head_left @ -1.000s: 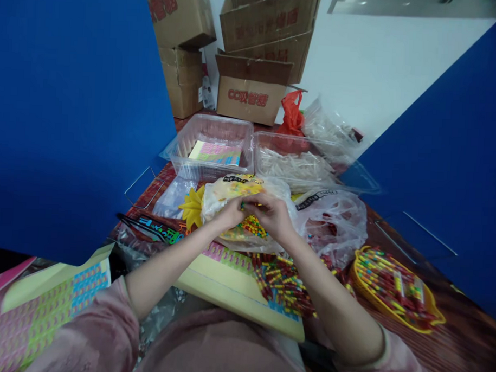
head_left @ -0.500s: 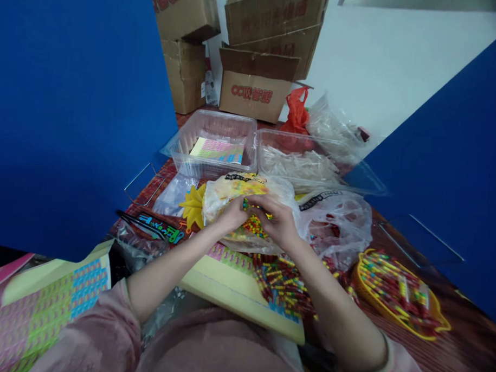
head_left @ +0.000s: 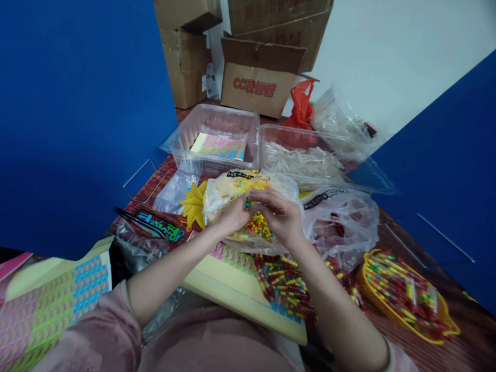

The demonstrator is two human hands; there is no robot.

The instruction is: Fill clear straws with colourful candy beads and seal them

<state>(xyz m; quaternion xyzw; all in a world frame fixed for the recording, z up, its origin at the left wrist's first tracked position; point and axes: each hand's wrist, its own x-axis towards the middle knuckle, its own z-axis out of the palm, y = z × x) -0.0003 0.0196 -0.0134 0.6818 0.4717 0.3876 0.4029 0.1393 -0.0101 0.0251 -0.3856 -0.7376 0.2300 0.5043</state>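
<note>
My left hand (head_left: 235,212) and my right hand (head_left: 283,215) meet over an open plastic bag (head_left: 219,191) holding small round coloured candies (head_left: 259,225). The left hand is closed, with a little green and yellow showing at its fingertips; what it grips is too small to make out. My right hand's fingers curl over to the left fingertips and look closed, their tips partly hidden. Beneath my right forearm lies a pile of thin candy-filled tubes (head_left: 287,288) with red, yellow and green parts, on a sheet of printed stickers (head_left: 228,280).
A yellow basket (head_left: 450,325) of filled tubes stands at right. Behind are a clear tub (head_left: 184,156) with a sticker sheet and another with clear tubes (head_left: 300,160). A second plastic bag (head_left: 358,222), a yellow star-shaped object (head_left: 195,206), cardboard boxes (head_left: 255,88) and blue panels surround the spot.
The camera view has shifted slightly. My hands stay together over the candy bag, with the right fingers a little more curled down toward the left fingertips.
</note>
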